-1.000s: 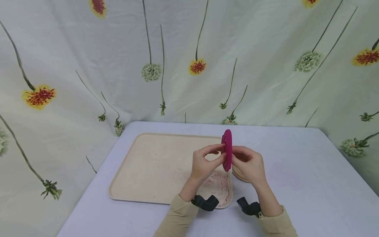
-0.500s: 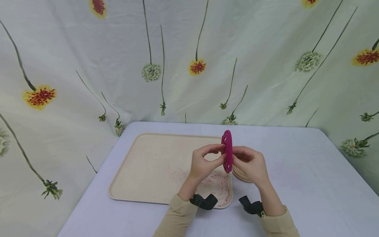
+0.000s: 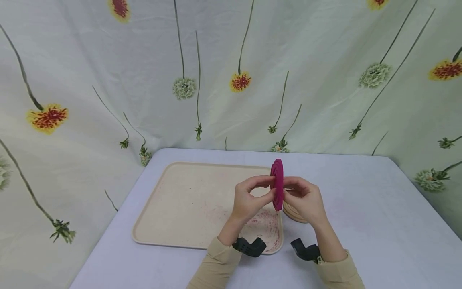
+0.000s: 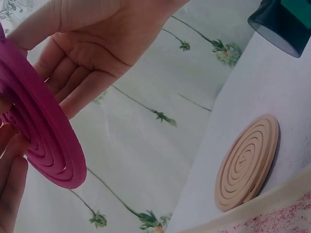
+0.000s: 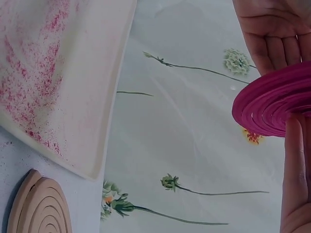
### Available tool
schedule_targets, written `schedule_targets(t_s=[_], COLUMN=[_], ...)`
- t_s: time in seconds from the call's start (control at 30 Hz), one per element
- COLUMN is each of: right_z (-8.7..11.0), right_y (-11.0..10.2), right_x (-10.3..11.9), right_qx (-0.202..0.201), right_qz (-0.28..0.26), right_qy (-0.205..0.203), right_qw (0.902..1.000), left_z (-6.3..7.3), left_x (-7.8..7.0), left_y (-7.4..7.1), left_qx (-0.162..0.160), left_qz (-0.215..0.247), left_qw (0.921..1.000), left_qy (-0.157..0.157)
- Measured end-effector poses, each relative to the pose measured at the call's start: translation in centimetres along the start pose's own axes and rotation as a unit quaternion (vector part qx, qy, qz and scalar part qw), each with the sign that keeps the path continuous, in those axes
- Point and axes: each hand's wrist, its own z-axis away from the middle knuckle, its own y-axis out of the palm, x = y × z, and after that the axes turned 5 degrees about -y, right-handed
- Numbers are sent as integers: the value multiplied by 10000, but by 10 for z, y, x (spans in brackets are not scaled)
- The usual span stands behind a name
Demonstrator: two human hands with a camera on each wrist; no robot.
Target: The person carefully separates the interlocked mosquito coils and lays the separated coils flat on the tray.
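Note:
Between both hands, a magenta spiral coil disc (image 3: 277, 170) stands on edge above the tray's right end. On its left face my left hand (image 3: 249, 196) has thumb and fingertips, bent in toward the coil's middle. From the right side my right hand (image 3: 304, 198) holds it with curled thumb and fingers. The right wrist view shows the tight rings of the magenta coil (image 5: 272, 104), with thin gaps between some of them. Tan coils (image 4: 243, 162) lie overlapped on the table beside the tray, partly hidden by my right hand in the head view.
A beige tray (image 3: 180, 204) covers the left half of the white-covered table (image 3: 361, 224); pink specks mark its near right corner. Behind the table hangs a pale cloth (image 3: 223, 44) with printed flowers. Black wrist camera mounts (image 3: 252, 247) jut inward below the hands.
The disc has turned slightly between my fingers and dipped a little, its gaps showing briefly half a second ago. Both hands stay in nearly the same place.

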Motion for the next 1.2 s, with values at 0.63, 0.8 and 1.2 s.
schedule_targets(t_s=[0.63, 0.8, 1.2], right_z=[-2, -1, -2], right_y=[-3, -3, -3], right_x=[-4, -4, -5], right_qx=[284, 254, 1], right_qz=[-528, -529, -72], right_qy=[77, -22, 0], right_qw=[9982, 9983, 10000], left_z=[-3, -3, 2], left_x=[-38, -39, -5], left_y=[-3, -2, 3], left_qx=[208, 201, -157], left_qz=[-313, -293, -442], left_qw=[9988, 9987, 9985], left_qy=[-318, -360, -267])
